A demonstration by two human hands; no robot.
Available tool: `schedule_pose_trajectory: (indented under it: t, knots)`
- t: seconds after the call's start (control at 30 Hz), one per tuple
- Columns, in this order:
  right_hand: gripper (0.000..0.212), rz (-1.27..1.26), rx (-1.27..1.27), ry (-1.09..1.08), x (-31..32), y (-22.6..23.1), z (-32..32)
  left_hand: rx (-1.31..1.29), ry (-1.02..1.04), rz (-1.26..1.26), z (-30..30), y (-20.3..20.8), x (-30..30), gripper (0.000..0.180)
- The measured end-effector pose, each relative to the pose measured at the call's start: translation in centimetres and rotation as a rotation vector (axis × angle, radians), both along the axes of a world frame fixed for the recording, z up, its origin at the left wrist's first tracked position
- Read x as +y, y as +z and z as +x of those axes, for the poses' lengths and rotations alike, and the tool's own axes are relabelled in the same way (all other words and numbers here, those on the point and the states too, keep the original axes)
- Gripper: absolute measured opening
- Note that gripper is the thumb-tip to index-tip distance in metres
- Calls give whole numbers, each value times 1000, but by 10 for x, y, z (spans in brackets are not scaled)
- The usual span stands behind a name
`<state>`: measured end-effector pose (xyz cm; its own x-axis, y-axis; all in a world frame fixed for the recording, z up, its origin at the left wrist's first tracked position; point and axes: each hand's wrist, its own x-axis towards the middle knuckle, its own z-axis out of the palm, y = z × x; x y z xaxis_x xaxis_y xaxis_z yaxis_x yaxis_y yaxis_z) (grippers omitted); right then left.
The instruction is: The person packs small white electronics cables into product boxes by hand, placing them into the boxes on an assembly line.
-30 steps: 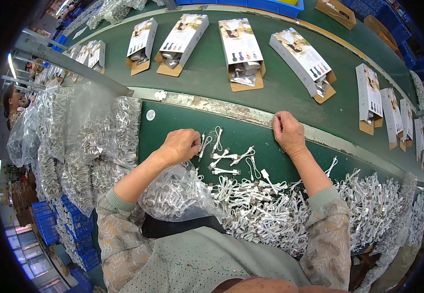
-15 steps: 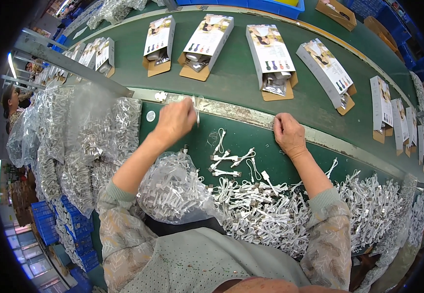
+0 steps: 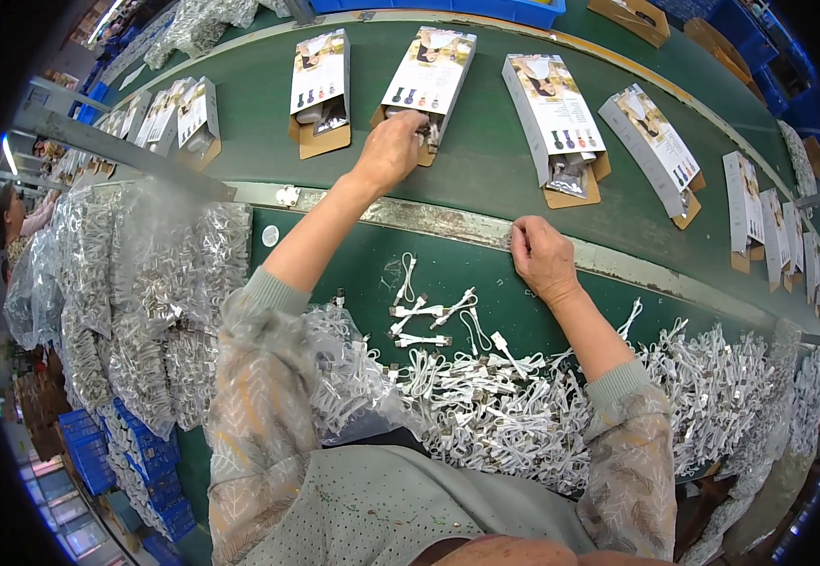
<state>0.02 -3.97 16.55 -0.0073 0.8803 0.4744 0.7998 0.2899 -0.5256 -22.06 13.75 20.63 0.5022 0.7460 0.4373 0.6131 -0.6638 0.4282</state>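
Observation:
My left hand reaches over the metal rail to the open lower end of a white printed box on the conveyor. Its fingers are pinched on a short white USB cable, whose connector end shows at the box opening; most of the cable is hidden. On the rail's near edge rests my right hand, fingers curled in; whatever they may hold is hidden. A few loose white cables lie on the green bench between my arms, with a large heap of them closer to me.
More open boxes stand along the green conveyor, including one box to the right. The metal rail divides conveyor from bench. Bagged cables are piled at left beneath a metal bar. Another person is at far left.
My left hand has moved up and right, from above the rail to the box opening, carrying a white cable. My right hand stays on the rail. The boxes have shifted slightly right in view.

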Motion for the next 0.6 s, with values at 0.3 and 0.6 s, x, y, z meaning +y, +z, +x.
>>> schedule_pose_trajectory:
  t: [0.3, 0.6]
  knots:
    - [8, 29, -11, -2, 5, -7, -7, 514, -410, -134, -65, 18, -115, 39]
    - [8, 17, -15, 7, 7, -2, -20, 484, -243, -366, -84, 29, -110, 19]
